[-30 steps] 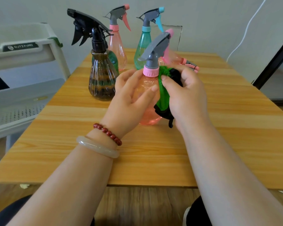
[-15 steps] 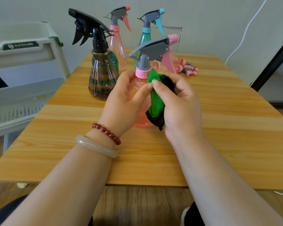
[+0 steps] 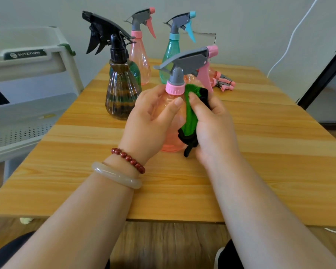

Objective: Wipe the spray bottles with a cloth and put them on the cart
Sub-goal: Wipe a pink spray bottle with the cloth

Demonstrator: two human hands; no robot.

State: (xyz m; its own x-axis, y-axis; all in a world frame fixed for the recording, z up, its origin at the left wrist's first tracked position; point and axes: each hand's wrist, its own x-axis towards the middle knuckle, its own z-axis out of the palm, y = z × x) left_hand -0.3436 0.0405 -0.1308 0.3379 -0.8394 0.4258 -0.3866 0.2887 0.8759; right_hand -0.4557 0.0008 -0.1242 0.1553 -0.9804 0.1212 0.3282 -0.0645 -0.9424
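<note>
Left fingers (image 3: 173, 108): curled round the shoulder of the pink spray bottle (image 3: 171, 139), thumb across the front just below the pink collar. Left hand (image 3: 149, 123) holds it upright, with the base at or just above the table (image 3: 270, 152); contact not discernible. Right fingers (image 3: 197, 102): pinching a bunched green cloth (image 3: 190, 119), black-edged, pressed to the bottle's right flank.

Step, as judged: wiping, early in the task. No bottle shows on the cart (image 3: 33, 63) shelves in view. Next move calls for turning the bottle in the left grip so the cloth reaches the covered side and the trigger head, then a carry leftward to the cart, which stands off the table's left edge.

Around: dark ribbed bottle (image 3: 121, 94) just beyond the left hand, on the line toward the cart. Its tall black trigger is the likely snag. Second pink bottle (image 3: 141, 55) and teal bottle (image 3: 170, 55) upright at the back; lying bottles (image 3: 223, 83) far right, partly hidden
</note>
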